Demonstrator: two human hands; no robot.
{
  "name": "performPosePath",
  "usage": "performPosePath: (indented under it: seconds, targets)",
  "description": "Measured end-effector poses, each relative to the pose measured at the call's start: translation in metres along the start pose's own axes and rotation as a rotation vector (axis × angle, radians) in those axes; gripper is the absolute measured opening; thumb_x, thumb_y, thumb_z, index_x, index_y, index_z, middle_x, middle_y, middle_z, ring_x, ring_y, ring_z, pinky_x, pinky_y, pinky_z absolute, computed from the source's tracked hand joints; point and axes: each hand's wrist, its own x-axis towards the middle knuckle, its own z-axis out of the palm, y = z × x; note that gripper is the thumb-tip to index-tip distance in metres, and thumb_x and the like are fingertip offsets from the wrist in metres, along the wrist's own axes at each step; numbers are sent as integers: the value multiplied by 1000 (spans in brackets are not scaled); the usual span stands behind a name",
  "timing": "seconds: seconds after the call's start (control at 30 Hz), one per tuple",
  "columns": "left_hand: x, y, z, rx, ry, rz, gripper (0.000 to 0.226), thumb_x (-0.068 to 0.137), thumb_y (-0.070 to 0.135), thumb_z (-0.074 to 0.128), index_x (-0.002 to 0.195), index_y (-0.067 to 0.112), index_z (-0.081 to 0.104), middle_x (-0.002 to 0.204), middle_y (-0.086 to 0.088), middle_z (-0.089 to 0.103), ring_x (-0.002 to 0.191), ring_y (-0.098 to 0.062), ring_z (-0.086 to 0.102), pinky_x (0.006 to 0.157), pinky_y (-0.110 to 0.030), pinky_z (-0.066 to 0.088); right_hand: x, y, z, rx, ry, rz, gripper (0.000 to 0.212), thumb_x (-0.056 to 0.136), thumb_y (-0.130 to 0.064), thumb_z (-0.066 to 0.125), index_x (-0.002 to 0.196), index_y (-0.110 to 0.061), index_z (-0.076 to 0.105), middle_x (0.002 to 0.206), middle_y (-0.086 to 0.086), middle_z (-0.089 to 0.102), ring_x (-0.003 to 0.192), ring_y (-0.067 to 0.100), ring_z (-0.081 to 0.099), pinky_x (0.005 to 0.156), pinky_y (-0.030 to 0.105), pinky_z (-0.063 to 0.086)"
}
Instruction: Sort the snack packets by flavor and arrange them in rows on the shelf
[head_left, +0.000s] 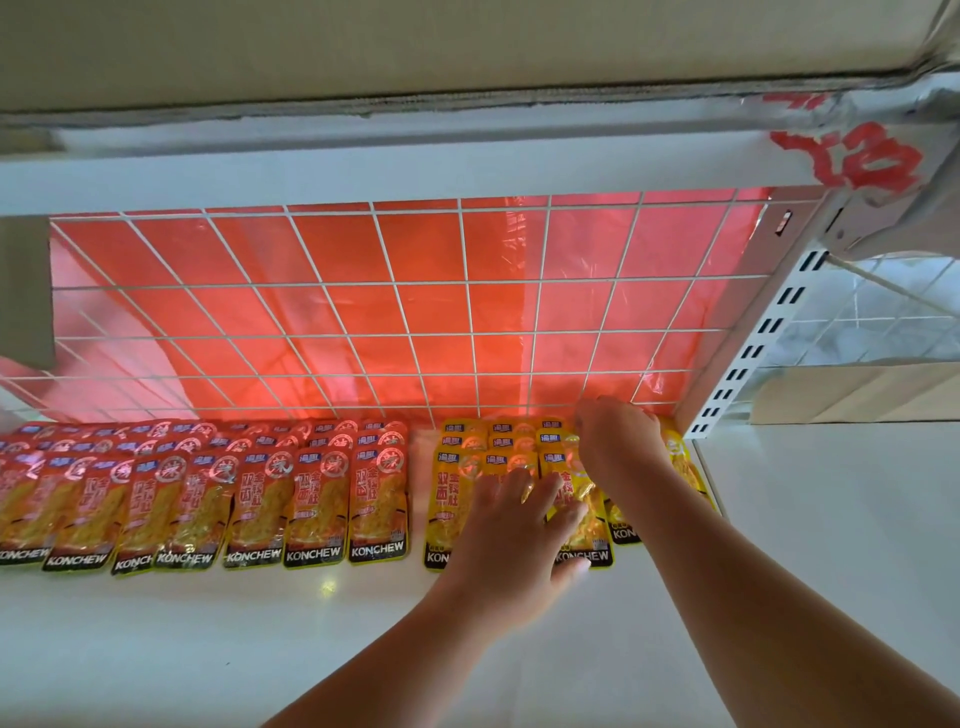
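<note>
we judge the yellow packets (449, 499) light, floppy, slick | pinch at sealed edges | left hand (511, 535) flat, fingers spread on them | right hand (618, 434) curled behind, hold unclear

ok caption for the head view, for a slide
Left hand flat on yellow Konchew packets, right hand at the row's back; red packets lined alongside on white shelf.

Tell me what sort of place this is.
Probably a shop: a white display shelf with a slotted upright, a wire grid back, and rows of identical red packets and yellow packets.
</note>
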Motion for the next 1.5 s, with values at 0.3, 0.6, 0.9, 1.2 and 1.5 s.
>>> performPosePath:
  seconds: [0.3, 0.6, 0.9, 1.2, 1.5]
  targets:
    - [2, 3, -2, 23, 17, -20, 49, 95, 58, 54, 135, 31, 56, 141, 0, 55, 128, -35, 53, 96, -56, 47, 3, 3, 4, -16, -21, -2, 30, 81, -6, 63, 102, -27, 66, 105, -2, 70, 104, 27, 66, 90, 35, 41]
    - [1, -2, -2, -45, 100, -75, 49, 94, 62, 45, 133, 34, 53, 138, 2, 55, 126, -32, 53, 98, -57, 44, -18, 13, -5, 125, 108, -70, 27, 95, -28, 53, 118, -26, 68, 112, 1, 67, 103, 29, 64, 89, 38, 46]
    - [0, -23, -49, -48, 218, -145, 51, 92, 65, 48, 135, 39, 58, 136, 4, 58, 122, -29, 54, 91, -50, 45, -65, -4, -42, 274, 192, -157, 23, 90, -31, 68, 111, -24, 72, 107, 0, 69, 97, 27, 66, 85, 38, 52]
    - [1, -28, -182, -154, 496, 78, 55, 95, 59, 51, 141, 29, 54, 140, 1, 56, 125, -29, 54, 99, -49, 48, -124, -39, -164, 419, 593, -201, 19, 87, -15, 73, 105, -20, 74, 102, -4, 69, 93, 20, 67, 84, 35, 53]
    - [-1, 8, -323, -290, 740, 376, 55, 96, 51, 57, 143, 22, 55, 132, 1, 62, 119, -26, 58, 102, -45, 45, -197, -50, -302, 374, 926, -200, 24, 88, -25, 67, 112, -27, 70, 105, -17, 63, 93, -2, 55, 79, -1, 35]
